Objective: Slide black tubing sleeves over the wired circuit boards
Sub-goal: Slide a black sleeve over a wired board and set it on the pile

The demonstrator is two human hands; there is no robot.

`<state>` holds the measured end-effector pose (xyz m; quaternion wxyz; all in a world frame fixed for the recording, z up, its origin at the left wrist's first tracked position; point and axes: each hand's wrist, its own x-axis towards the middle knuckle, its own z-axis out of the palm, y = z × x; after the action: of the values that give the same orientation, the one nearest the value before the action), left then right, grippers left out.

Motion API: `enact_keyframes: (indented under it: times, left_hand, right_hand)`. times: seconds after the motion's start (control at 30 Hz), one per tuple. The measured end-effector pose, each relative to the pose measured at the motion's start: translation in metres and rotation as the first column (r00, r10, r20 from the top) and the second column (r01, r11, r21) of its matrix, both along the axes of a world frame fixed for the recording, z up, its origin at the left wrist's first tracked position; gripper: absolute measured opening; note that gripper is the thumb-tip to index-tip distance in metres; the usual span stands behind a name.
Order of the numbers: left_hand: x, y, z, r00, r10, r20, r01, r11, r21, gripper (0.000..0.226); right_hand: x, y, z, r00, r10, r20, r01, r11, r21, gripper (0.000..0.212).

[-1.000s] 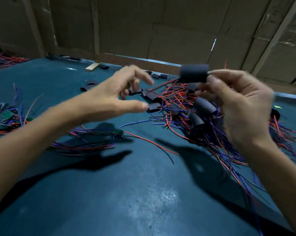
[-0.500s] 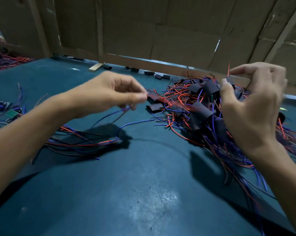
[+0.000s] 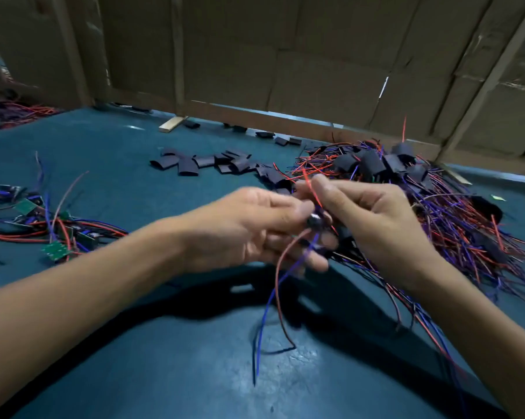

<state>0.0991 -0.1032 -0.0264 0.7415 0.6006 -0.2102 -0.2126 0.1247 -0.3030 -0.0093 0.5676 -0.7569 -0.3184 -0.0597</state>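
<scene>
My left hand point(image 3: 255, 228) and my right hand point(image 3: 367, 219) meet at the middle of the view, above the teal table point(image 3: 194, 358). Between their fingertips sits a small wired circuit board point(image 3: 315, 219), blurred and mostly hidden. Both hands pinch it and its wires. Its red and blue wires point(image 3: 273, 297) hang down toward the table, and one red wire sticks up past my right thumb. Flat black tubing sleeves point(image 3: 194, 164) lie scattered behind the hands. A heap of sleeved boards point(image 3: 391, 167) with red and blue wires lies at the right.
Bare green circuit boards point(image 3: 55, 249) with tangled wires lie at the left. A small wooden block point(image 3: 172, 124) and more loose sleeves sit at the table's far edge, against a cardboard wall point(image 3: 285, 55). Another wire bundle point(image 3: 13, 110) lies at the far left.
My right hand let go of a black sleeve onto the heap and came in toward the left hand. My left hand picked up a wired board, and both hands now hold it together.
</scene>
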Motion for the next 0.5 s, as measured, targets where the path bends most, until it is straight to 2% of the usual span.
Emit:
enact_keyframes:
  times: [0.1,0.17,0.23,0.37,0.5]
  left_hand:
    - [-0.004,-0.014,-0.009,0.994,0.051,0.097,-0.064,0.988,0.139,0.042]
    - [-0.007,-0.021,-0.012,0.968,0.137,0.210,-0.180,0.963,0.202,0.032]
    - [-0.009,-0.024,-0.014,0.931,0.214,0.296,-0.280,0.938,0.204,0.023]
    - [-0.005,-0.024,-0.013,0.868,0.312,0.386,-0.396,0.904,0.160,0.025]
    - [-0.006,-0.026,-0.016,0.837,0.317,0.447,-0.417,0.898,0.144,0.019]
  right_hand:
    - [0.000,0.004,-0.003,0.973,0.063,-0.220,-0.046,0.996,0.081,0.022]
    - [0.003,0.002,0.000,0.921,0.107,-0.375,-0.034,0.980,0.197,0.021]
    - [0.005,-0.002,0.005,0.880,0.142,-0.454,-0.033,0.971,0.239,0.025]
    - [0.006,-0.008,0.011,0.883,0.107,-0.457,-0.062,0.992,0.111,0.026]
    - [0.007,-0.016,0.016,0.773,0.167,-0.612,-0.189,0.982,0.030,0.028]
